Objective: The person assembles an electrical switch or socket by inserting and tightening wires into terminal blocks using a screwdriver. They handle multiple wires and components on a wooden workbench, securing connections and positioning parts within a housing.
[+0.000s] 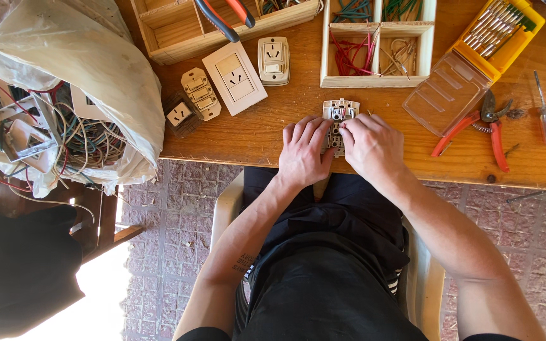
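Hands meet over a white switch module [339, 120] lying on the wooden tabletop [273, 136] near its front edge: the left hand [304, 151] lies flat against its left side with fingers together, and the right hand [369, 144] pinches its right edge with curled fingertips. To the left lie 4 beige wall plates and sockets [234, 78]. To the right lie red-handled pliers [491, 126] and a yellow screwdriver case [500, 31].
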